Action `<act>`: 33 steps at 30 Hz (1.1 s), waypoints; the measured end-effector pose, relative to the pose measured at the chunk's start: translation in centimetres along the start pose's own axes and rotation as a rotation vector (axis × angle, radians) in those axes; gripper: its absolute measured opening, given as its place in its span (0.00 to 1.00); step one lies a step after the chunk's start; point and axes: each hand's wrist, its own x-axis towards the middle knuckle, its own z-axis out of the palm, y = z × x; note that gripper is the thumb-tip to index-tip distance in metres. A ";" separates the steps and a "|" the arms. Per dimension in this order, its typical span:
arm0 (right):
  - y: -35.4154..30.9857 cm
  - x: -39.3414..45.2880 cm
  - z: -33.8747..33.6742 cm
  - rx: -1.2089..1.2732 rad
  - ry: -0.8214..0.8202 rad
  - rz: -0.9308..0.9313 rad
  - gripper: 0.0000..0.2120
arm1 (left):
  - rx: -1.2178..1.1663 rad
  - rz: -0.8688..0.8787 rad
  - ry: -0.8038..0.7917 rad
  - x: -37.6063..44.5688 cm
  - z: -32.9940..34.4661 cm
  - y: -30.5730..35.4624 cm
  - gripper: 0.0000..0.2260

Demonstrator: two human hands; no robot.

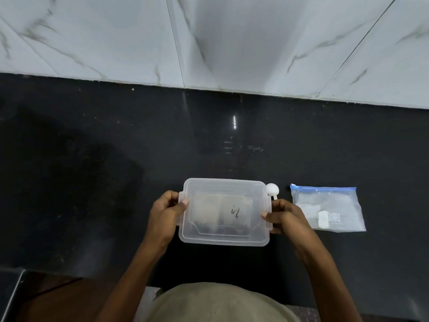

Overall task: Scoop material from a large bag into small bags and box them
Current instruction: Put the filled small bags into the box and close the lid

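Hands are seen at the two short ends of a clear plastic box [224, 212], which is set on a glossy black surface [92, 159] near its front edge. The lid is on the box, and through it pale small bags [220, 213] with a dark scribbled mark can be made out inside, though their number cannot be told. The left hand [166, 213] is closed around the left end of the box, thumb laid on the lid's edge and fingers curled at the side clip. The right hand [284, 217] is closed on the right end in the same way, thumb on the lid and fingers wrapped at the clip. A white scoop [272, 189] lies just beside the box's far right corner, its handle partly hidden by the right hand. To the right, apart from the box, a large clear bag [327, 209] with a blue zip strip lies flat on the surface, with pale material and a white label showing through it. A wall of white marbled tiles [232, 43] is met by the surface at the far side.
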 end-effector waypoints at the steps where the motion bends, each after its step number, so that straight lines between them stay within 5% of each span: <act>1: 0.1 -0.3 0.2 0.029 0.023 -0.008 0.08 | 0.002 -0.002 0.022 -0.1 0.2 -0.2 0.03; 14: 0.2 -1.0 0.7 0.058 0.058 0.045 0.15 | -0.142 -0.169 0.106 -0.8 0.5 0.3 0.03; 17: 0.3 -1.3 0.9 0.009 0.162 0.000 0.15 | -0.022 -0.055 0.183 -0.9 0.1 0.0 0.04; 21: 0.4 -2.4 2.0 -0.364 0.348 -0.164 0.15 | 0.378 0.261 0.412 -1.8 1.0 0.0 0.08; 26: -0.4 -3.2 3.1 -0.615 0.502 -0.265 0.08 | 0.627 0.362 0.513 -1.8 1.7 -0.2 0.08; 33: 1.5 -2.4 3.9 -0.718 0.618 -0.439 0.11 | 0.560 0.500 0.493 -1.8 2.2 -1.3 0.07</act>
